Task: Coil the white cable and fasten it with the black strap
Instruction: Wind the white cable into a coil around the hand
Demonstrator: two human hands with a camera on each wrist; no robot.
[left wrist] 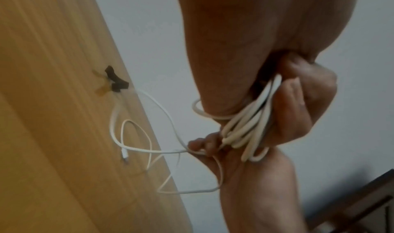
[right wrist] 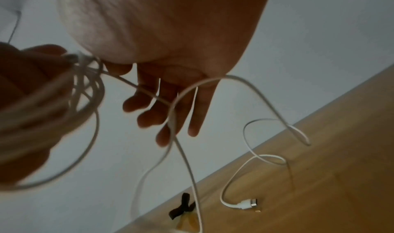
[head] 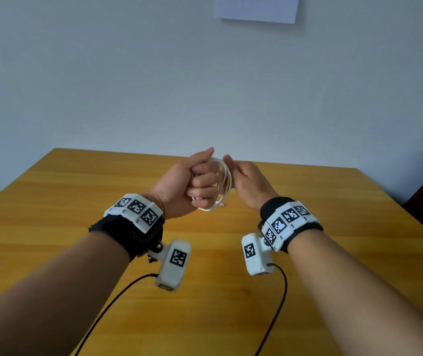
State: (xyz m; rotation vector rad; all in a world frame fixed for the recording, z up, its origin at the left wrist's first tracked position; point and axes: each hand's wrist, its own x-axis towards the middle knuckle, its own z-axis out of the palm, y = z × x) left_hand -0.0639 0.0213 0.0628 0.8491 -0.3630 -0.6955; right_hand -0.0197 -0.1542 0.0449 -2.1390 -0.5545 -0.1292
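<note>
Head view showed the left hand [head: 192,186] fisted around the coiled white cable [head: 224,183]; right hand's [head: 250,183] fingers [right wrist: 149,116] loosely guided slack. Black strap [left wrist: 116,79] waited on the table [head: 333,227]. Uniform loops seemed advisable.

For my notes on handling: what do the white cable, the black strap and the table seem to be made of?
White cable: probably smooth plastic or rubber sheath; it bends in soft loops with a slight sheen.
Black strap: looks like matte fabric, perhaps hook-and-loop; too blurred to confirm.
Table: wood or wood-look laminate, semi-gloss; grain lines and faint reflections show.
</note>
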